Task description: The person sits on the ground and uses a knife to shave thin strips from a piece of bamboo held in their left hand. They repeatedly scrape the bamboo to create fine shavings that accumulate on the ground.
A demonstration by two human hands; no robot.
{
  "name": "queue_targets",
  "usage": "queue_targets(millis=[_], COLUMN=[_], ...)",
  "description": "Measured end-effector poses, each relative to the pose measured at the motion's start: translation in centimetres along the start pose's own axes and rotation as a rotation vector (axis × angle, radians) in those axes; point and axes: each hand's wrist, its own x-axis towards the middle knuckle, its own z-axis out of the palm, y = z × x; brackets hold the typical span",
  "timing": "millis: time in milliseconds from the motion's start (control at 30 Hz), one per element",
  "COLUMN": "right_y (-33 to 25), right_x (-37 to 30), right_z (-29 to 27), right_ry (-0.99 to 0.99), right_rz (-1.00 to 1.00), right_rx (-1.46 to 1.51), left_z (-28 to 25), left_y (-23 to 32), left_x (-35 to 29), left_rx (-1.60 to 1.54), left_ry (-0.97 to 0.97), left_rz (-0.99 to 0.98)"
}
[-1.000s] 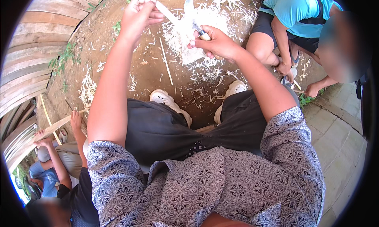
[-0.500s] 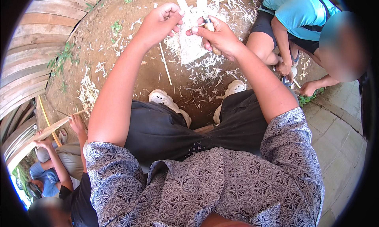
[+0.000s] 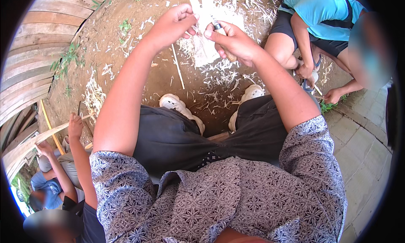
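Note:
My left hand (image 3: 178, 25) is closed, thumb and fingers pinched at a pale wooden strip (image 3: 193, 0) that runs up past the fingertips to the top edge. How the strip continues below the fingers is lost in glare. Close beside it on the right, my right hand (image 3: 234, 42) wraps round a knife (image 3: 219, 28) with a wooden handle and a metal collar. Its blade points up and away, and most of it is washed out. A second pale strip (image 3: 207, 1) stands between the hands, beyond the knife tip. Bright wood shavings (image 3: 223, 15) lie beneath both hands.
At right a person in a turquoise shirt (image 3: 314, 10) crouches near paving (image 3: 358, 158). Lower left, another person holds a long wooden strip (image 3: 38, 139). A plank wall (image 3: 42, 36) curves along the left. A thin stick (image 3: 177, 67) lies on the dirt before my white shoes (image 3: 175, 103).
My right hand has turned slightly, its thumb moving up against the knife's collar. The left hand has barely shifted. At lower left, the other person's raised hand and long strip have moved.

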Motion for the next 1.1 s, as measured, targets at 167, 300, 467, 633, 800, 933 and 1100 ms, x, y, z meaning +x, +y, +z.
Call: queue_targets(millis=[167, 300, 467, 633, 800, 933, 1100], right_y=[1.0, 1.8, 2.1, 2.3, 3.8, 5.9, 7.4], right_x=[0.5, 0.8, 1.1, 1.1, 1.7, 2.7, 3.2], right_z=[0.1, 0.1, -0.2, -0.5, -1.2, -2.9, -3.3], right_ry=[0.099, 0.227, 0.188, 0.093, 0.133, 0.367, 0.385], right_rz=[-0.012, -0.05, 0.01, 0.065, 0.146, 0.21, 0.141], right_rx=[-0.064, -0.104, -0.18, -0.191, -0.312, -0.452, -0.544], left_z=[-1.1, -0.8, -0.9, -4.2, -6.1, -4.8, -2.8], left_y=[0.1, 0.3, 1.3, 2.0, 0.4, -1.3, -2.3], left_x=[0.4, 0.4, 0.3, 0.7, 0.6, 1.5, 1.9], left_rx=[-0.117, -0.062, 0.047, -0.425, -0.236, -0.18, -0.043], left_ry=[0.244, 0.228, 0.266, 0.572, 0.463, 0.434, 0.349], left_rz=[-0.031, -0.031, -0.049, 0.058, 0.163, 0.227, 0.256])
